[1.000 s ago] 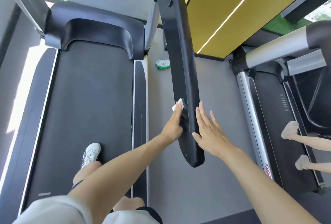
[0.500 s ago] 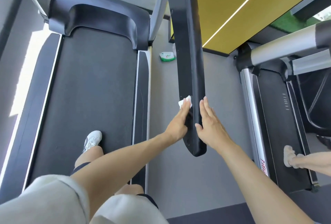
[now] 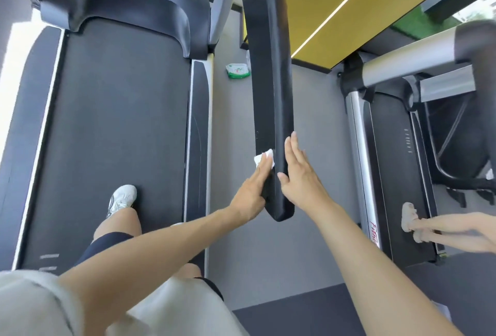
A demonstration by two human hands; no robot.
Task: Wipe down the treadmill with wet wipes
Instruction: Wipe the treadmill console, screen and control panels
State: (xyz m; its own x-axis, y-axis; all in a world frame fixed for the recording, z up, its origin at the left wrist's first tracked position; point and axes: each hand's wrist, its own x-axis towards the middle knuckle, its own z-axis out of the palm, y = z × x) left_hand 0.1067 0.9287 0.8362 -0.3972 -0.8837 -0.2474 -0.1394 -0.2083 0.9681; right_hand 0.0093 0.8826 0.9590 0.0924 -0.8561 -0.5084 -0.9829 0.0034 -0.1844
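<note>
The treadmill's black padded handrail (image 3: 271,67) runs from the top of the view down to a rounded end near the middle. My left hand (image 3: 252,190) presses a white wet wipe (image 3: 263,158) against the rail's left side with straight fingers. Flat on the rail's right side lies my right hand (image 3: 300,174), fingers straight, holding nothing. The dark running belt (image 3: 115,126) lies at the left, with my white shoe (image 3: 122,198) on it.
A green-and-white pack of wet wipes (image 3: 237,70) lies on the grey floor beyond the rail. A second treadmill (image 3: 386,164) stands at the right with another person's feet (image 3: 410,217) on it. A yellow wall panel (image 3: 349,0) is at the top right.
Both hands have slid a little up along the handrail with the wipe, staying on opposite sides. The view has shifted slightly and the other person's feet have moved.
</note>
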